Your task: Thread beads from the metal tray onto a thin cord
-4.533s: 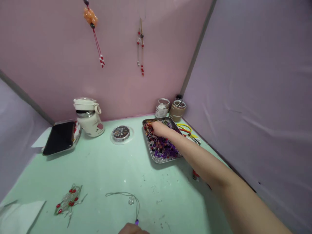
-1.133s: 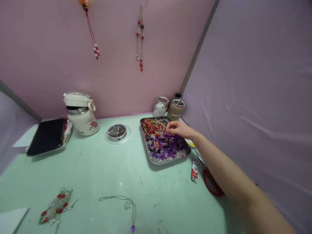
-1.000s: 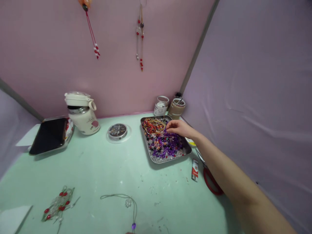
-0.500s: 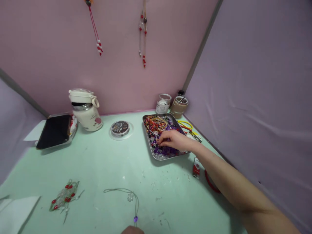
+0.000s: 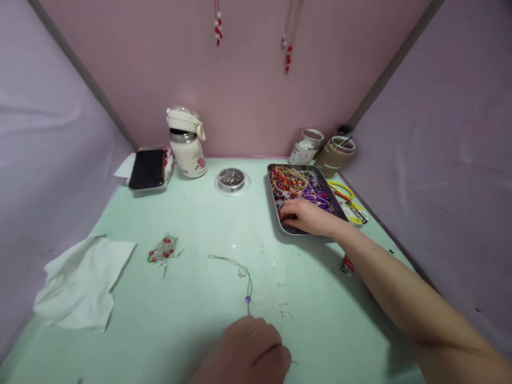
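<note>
My left hand [image 5: 256, 346] is closed at the bottom of the view, over the end of a thin greenish cord [image 5: 230, 260]. Beyond its fingers the looped cord lies on the table, with a purple bead [image 5: 248, 300] on it and a clear flower-shaped bead [image 5: 242, 272] by it. My right hand [image 5: 306, 216] reaches into the near left part of a metal tray [image 5: 276, 214] of loose beads [image 5: 316, 194] and tangled cords [image 5: 288, 180]. Its fingers are curled down among the beads; whatever they pinch is hidden.
Left lie a red-and-clear beaded piece [image 5: 164, 249] and a white tissue [image 5: 86, 285]. Behind stand a phone [image 5: 148, 169], a cream bottle [image 5: 190, 154], a round spool [image 5: 231, 178] and jars [image 5: 306, 149]. Yellow-handled pliers [image 5: 342, 189] and a red lighter [image 5: 347, 265] are right, by my forearm.
The view has tilted down and turned left, bringing more of my left hand and the tissue into sight. My right hand has shifted toward the tray's near left corner.
</note>
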`<state>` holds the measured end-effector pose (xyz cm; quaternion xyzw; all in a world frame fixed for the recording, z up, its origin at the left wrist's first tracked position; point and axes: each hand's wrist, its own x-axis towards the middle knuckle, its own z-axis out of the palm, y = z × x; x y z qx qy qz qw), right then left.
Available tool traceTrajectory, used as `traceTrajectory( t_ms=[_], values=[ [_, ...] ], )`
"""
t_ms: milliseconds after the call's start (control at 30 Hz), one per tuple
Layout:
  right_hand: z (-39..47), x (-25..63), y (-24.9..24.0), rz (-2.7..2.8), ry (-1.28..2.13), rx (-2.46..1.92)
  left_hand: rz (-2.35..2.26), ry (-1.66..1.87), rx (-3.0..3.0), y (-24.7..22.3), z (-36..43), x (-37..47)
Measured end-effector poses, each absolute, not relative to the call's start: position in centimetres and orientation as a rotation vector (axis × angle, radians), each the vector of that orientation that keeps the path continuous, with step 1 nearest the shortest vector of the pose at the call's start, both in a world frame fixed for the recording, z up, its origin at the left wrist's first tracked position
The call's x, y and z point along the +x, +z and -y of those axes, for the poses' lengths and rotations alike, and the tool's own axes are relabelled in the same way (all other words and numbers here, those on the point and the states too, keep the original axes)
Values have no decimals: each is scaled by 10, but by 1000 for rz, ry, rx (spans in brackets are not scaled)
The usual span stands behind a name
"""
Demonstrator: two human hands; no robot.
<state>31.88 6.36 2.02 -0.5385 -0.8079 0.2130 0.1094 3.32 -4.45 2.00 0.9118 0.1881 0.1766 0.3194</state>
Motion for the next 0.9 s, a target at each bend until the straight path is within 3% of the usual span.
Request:
traceTrajectory(
  t_ms=[133,333,433,900],
  values=[
    [-57,318,21,2266,547,-1674,-544,546,2174,35,37,28],
    [-41,320,32,1994,356,-1791,-1105,1020,1290,34,21,16],
    [-33,320,34,1860,270,-1785,-1139,1007,964,33,17,17],
    [11,291,31,1243,287,-1544,-887,1302,829,30,5,18]
  ],
)
